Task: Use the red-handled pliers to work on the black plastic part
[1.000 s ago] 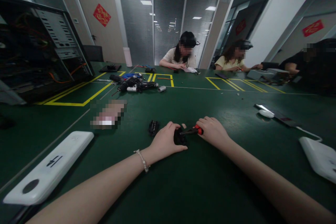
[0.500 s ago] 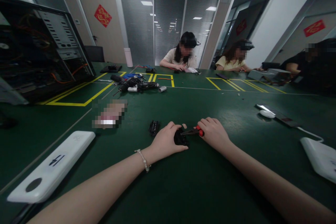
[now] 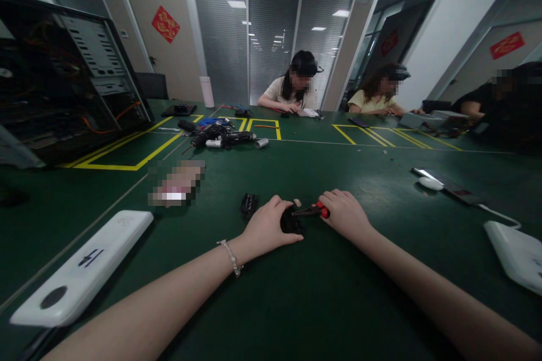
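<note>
My left hand (image 3: 266, 223) curls around a small black part (image 3: 291, 222) on the green table and grips it between thumb and fingers. What kind of part it is I cannot make out. In my right hand (image 3: 344, 211) is a pair of red-handled pliers (image 3: 313, 211), fingers wrapped round the grips. The plier jaws point left and reach the black part's upper side; whether they clamp anything is too small to tell. A second black piece (image 3: 249, 205) lies just left of my left hand. Beyond the pliers' tip rests a small pale scrap (image 3: 297, 202).
On the left lie a long white device (image 3: 84, 271) and a blurred-out phone (image 3: 178, 182), with an open computer case (image 3: 76, 79) behind. A heap of cables and tools (image 3: 220, 135) sits farther back. A white mouse-like object (image 3: 431, 183) is at right. Several people work across the table.
Almost nothing differs. Both hands hold the same place, and the pliers stay against the black part with at most a very slight shift.
</note>
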Action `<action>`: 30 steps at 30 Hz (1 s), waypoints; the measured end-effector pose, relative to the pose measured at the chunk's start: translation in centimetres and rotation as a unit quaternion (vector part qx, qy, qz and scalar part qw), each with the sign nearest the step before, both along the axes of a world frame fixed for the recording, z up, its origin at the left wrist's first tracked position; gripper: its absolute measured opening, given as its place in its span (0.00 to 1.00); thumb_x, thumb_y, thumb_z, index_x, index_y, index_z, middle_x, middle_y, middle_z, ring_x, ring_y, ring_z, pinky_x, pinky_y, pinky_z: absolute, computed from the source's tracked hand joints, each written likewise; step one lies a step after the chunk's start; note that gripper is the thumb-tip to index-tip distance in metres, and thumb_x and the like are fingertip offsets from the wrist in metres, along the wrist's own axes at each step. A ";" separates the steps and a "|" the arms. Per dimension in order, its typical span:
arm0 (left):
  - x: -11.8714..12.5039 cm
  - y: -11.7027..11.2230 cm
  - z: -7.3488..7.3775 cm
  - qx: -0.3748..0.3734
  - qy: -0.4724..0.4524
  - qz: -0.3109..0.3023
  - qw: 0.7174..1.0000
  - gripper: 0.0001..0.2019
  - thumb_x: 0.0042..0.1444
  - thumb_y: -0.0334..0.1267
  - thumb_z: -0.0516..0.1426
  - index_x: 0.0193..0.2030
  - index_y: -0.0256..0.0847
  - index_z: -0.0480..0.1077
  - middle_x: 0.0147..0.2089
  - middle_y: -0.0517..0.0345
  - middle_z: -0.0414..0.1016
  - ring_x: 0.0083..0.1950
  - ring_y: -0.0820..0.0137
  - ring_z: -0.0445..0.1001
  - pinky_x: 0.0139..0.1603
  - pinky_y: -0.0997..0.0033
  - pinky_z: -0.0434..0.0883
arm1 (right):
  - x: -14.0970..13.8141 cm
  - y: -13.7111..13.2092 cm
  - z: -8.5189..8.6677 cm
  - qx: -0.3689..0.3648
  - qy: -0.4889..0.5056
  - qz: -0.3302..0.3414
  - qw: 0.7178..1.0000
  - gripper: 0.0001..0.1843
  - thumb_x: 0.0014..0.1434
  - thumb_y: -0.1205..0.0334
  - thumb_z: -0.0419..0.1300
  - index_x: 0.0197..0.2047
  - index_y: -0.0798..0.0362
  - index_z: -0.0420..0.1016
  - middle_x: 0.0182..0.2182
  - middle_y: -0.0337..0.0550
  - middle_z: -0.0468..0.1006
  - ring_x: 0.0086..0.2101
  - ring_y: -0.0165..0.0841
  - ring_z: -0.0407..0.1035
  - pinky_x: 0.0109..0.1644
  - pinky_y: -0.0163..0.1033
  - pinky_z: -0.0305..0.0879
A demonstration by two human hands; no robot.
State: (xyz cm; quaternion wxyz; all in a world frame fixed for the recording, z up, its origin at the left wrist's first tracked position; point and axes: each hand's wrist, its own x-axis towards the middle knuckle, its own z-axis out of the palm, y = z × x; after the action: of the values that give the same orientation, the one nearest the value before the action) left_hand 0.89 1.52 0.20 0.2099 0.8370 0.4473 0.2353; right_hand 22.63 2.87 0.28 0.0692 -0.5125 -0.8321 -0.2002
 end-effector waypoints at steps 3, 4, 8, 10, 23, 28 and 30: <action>0.0 0.0 0.1 -0.002 -0.001 -0.001 1.000 0.30 0.38 0.51 0.60 0.49 0.43 0.61 0.43 0.57 0.62 0.41 0.64 0.68 0.40 0.65 0.67 | -0.1 0.0 0.2 -0.015 0.005 -0.005 1.000 0.06 0.50 0.63 0.53 0.31 0.53 0.69 0.30 0.43 0.71 0.32 0.34 0.61 0.36 0.38 0.53; 0.0 0.0 0.1 0.000 -0.003 0.000 1.000 0.30 0.38 0.51 0.60 0.49 0.43 0.61 0.43 0.57 0.62 0.41 0.64 0.68 0.40 0.65 0.67 | -0.1 0.0 0.3 -0.017 0.006 -0.005 1.000 0.06 0.50 0.63 0.53 0.31 0.53 0.69 0.30 0.43 0.71 0.32 0.34 0.61 0.36 0.38 0.53; 0.0 0.0 0.1 -0.008 -0.001 0.003 1.000 0.31 0.37 0.51 0.61 0.49 0.44 0.61 0.43 0.57 0.62 0.41 0.63 0.68 0.40 0.65 0.67 | -0.2 0.0 0.4 -0.014 0.009 -0.002 1.000 0.06 0.50 0.63 0.53 0.31 0.53 0.69 0.31 0.43 0.72 0.32 0.34 0.61 0.36 0.38 0.54; 0.1 0.0 0.1 -0.012 0.001 0.006 1.000 0.30 0.37 0.50 0.61 0.49 0.44 0.62 0.43 0.56 0.62 0.41 0.63 0.68 0.40 0.65 0.67 | -0.2 0.1 0.3 -0.014 0.010 -0.003 1.000 0.06 0.50 0.63 0.53 0.32 0.53 0.69 0.31 0.43 0.72 0.33 0.34 0.62 0.36 0.38 0.54; 0.0 0.1 -0.1 -0.008 0.003 0.007 1.000 0.31 0.37 0.52 0.60 0.50 0.43 0.60 0.44 0.56 0.62 0.42 0.63 0.68 0.41 0.65 0.66 | 0.4 0.6 0.2 -0.025 0.056 -0.024 0.998 0.07 0.51 0.61 0.51 0.31 0.53 0.68 0.29 0.43 0.71 0.31 0.32 0.62 0.33 0.37 0.55; -0.2 0.1 -0.1 -0.008 0.004 0.000 1.000 0.32 0.38 0.53 0.59 0.50 0.44 0.60 0.45 0.55 0.62 0.42 0.62 0.67 0.41 0.65 0.66 | 1.8 1.4 0.2 -0.011 0.053 -0.107 0.993 0.09 0.51 0.58 0.50 0.29 0.53 0.68 0.28 0.42 0.71 0.29 0.32 0.62 0.30 0.36 0.54; -0.3 0.1 -0.1 -0.010 0.001 -0.004 1.000 0.32 0.39 0.53 0.59 0.51 0.44 0.60 0.45 0.55 0.62 0.42 0.62 0.67 0.40 0.65 0.67 | 2.3 1.7 0.1 -0.006 0.045 -0.136 0.990 0.10 0.51 0.57 0.51 0.30 0.53 0.68 0.28 0.43 0.71 0.30 0.33 0.63 0.30 0.36 0.54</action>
State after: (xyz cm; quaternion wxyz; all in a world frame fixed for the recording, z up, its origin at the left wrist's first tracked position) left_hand 0.60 1.64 0.11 0.2189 0.8367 0.4468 0.2288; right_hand 24.93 4.60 0.39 0.0760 -0.6295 -0.7521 -0.1795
